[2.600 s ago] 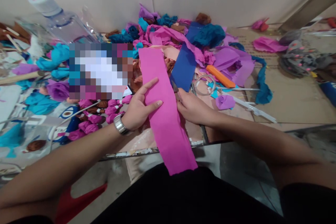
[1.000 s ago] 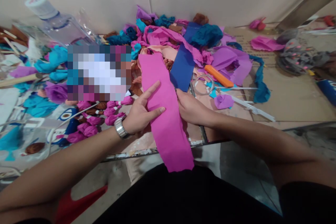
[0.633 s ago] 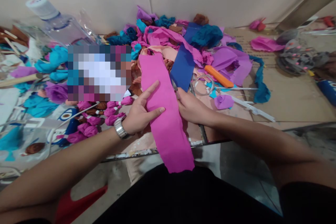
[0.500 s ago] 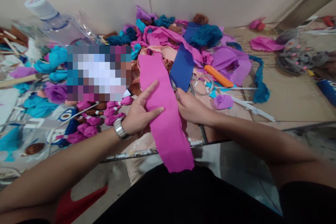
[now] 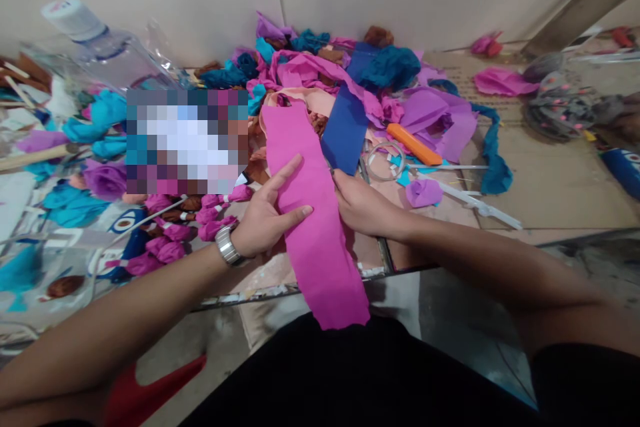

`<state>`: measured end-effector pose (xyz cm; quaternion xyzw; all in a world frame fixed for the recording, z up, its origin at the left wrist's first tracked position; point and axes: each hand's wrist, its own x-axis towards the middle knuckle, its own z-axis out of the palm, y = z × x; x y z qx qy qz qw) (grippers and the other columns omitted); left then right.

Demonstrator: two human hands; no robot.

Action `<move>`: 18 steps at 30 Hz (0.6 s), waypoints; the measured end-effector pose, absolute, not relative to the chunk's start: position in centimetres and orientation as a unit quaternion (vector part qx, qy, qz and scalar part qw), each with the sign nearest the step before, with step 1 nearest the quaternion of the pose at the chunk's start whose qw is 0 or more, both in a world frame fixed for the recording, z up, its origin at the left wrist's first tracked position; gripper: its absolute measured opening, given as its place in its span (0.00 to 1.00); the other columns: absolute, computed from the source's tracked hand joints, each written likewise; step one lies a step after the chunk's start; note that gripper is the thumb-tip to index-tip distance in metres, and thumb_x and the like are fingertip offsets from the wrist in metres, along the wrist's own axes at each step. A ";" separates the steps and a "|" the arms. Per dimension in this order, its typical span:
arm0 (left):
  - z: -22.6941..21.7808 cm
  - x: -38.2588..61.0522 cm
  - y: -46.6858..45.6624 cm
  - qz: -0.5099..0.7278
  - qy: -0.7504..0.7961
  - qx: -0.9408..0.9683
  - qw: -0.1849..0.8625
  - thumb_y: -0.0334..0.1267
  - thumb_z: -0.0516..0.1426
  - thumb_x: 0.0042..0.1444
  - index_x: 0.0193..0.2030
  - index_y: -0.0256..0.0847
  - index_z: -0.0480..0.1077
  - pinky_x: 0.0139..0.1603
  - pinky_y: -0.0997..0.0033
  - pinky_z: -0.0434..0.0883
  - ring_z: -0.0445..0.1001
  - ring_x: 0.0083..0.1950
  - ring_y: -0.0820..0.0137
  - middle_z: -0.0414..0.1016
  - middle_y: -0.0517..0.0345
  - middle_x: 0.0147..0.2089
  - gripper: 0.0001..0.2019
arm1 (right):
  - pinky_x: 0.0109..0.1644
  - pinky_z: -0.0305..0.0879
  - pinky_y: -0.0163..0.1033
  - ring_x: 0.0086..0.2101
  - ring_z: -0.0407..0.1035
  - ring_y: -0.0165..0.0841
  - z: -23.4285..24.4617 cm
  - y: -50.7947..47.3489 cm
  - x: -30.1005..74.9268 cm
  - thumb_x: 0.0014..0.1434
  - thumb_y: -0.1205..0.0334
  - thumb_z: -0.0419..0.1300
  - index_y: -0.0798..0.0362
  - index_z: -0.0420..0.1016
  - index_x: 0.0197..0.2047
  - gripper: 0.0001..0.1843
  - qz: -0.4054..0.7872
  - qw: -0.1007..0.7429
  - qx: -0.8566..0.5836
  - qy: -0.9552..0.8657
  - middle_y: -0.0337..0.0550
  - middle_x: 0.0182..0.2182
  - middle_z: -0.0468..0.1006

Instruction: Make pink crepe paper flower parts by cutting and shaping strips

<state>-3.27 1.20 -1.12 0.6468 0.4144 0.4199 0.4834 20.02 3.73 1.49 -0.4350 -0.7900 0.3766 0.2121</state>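
Note:
A long strip of pink crepe paper [image 5: 320, 240] hangs from over the table down to my lap, its lower and right edges ragged. My left hand [image 5: 260, 217] grips it from the left, thumb and forefinger lying on top and the other fingers behind it. At the strip's right edge, my right hand [image 5: 365, 207] is closed, its thumb and fingertips touching the paper. Something small and dark shows at the right thumb tip; its kind is too hidden to tell. A blue flat piece [image 5: 346, 130] lies just beyond my right hand.
An orange cutter [image 5: 414, 145], a roll of clear tape [image 5: 385, 161] and a white glue gun-like stick [image 5: 480, 205] lie to the right. Pink paper buds [image 5: 167, 250] lie left, with a clear bottle [image 5: 120, 53] behind. Crumpled coloured paper [image 5: 390, 70] heaps by the wall.
Both hands and the strip have barely moved. The metallic glint near my right thumb tip has shrunk to a small dark spot. The view has shifted very slightly.

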 end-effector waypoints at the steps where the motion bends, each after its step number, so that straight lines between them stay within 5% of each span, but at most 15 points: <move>1: -1.1 -3.3 1.2 0.420 0.414 0.647 0.483 0.46 0.72 0.58 0.80 0.51 0.58 0.83 0.48 0.59 0.56 0.83 0.50 0.55 0.51 0.83 0.46 | 0.55 0.70 0.47 0.51 0.77 0.45 1.5 3.7 20.0 0.77 0.58 0.51 0.51 0.69 0.49 0.08 0.375 0.212 -0.435 -0.791 0.56 0.51 0.82; 11: -1.1 -3.4 1.3 0.422 0.413 0.653 0.475 0.45 0.72 0.58 0.80 0.53 0.59 0.84 0.48 0.57 0.56 0.83 0.52 0.55 0.51 0.83 0.46 | 0.41 0.66 0.44 0.40 0.77 0.44 1.1 4.0 20.3 0.77 0.56 0.49 0.50 0.65 0.46 0.09 0.345 0.186 -0.475 -0.788 0.51 0.41 0.83; 18: -0.8 -3.3 1.2 0.406 0.413 0.666 0.470 0.47 0.73 0.57 0.80 0.52 0.59 0.84 0.46 0.57 0.53 0.84 0.50 0.55 0.49 0.83 0.47 | 0.48 0.69 0.45 0.46 0.78 0.47 1.2 4.1 20.3 0.77 0.57 0.50 0.51 0.67 0.51 0.09 0.343 0.196 -0.470 -0.789 0.53 0.45 0.84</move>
